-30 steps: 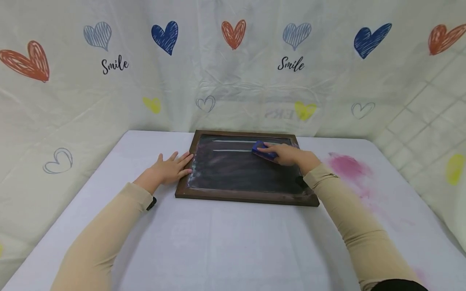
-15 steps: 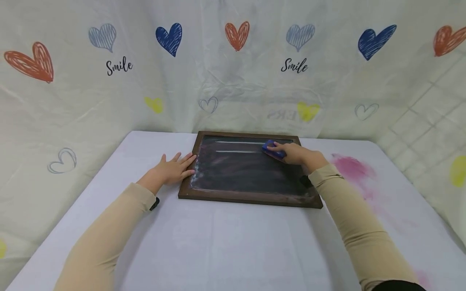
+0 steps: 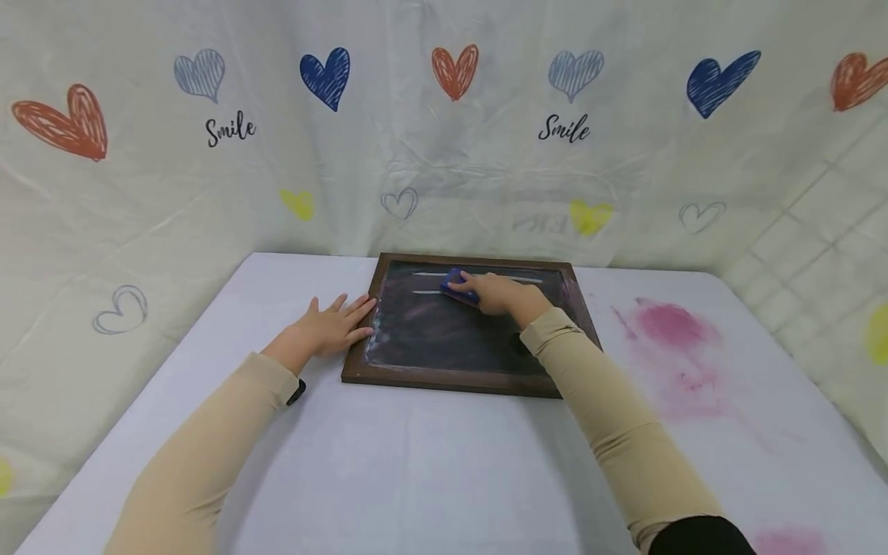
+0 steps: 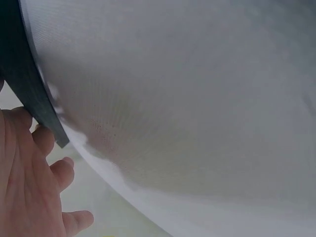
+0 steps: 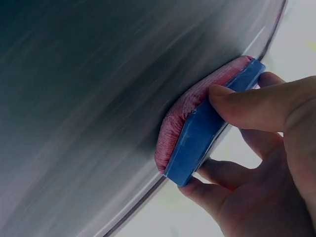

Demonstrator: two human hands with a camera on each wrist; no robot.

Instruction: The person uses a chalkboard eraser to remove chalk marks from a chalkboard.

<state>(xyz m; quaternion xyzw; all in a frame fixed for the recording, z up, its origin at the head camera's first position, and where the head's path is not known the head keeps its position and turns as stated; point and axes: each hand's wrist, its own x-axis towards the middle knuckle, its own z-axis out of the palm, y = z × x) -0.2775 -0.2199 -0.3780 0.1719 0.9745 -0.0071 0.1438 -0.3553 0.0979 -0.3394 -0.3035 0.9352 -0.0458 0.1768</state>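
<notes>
A chalkboard (image 3: 430,339) in a brown wooden frame lies on the table, its dark face smeared with chalk haze. Two pale chalk lines cross its upper part. My right hand (image 3: 502,297) grips a blue chalkboard eraser (image 5: 197,140), thumb on one side and fingers on the other. The eraser's pinkish pad (image 5: 180,111) sits against the board, over the lower chalk line in the head view. With fingers spread, my left hand (image 3: 322,330) rests at the board's left edge, fingertips on the frame (image 4: 30,74).
A white cloth covers the table (image 3: 388,462). Pink powder stains (image 3: 673,327) mark it right of the board, with another stain near the front right. Behind the table hangs a pale curtain (image 3: 388,131) printed with hearts and "Smile".
My right hand first slid the eraser to the right along the lines, then back left past its starting place. The left hand keeps its place on the frame. The view shifted slightly.
</notes>
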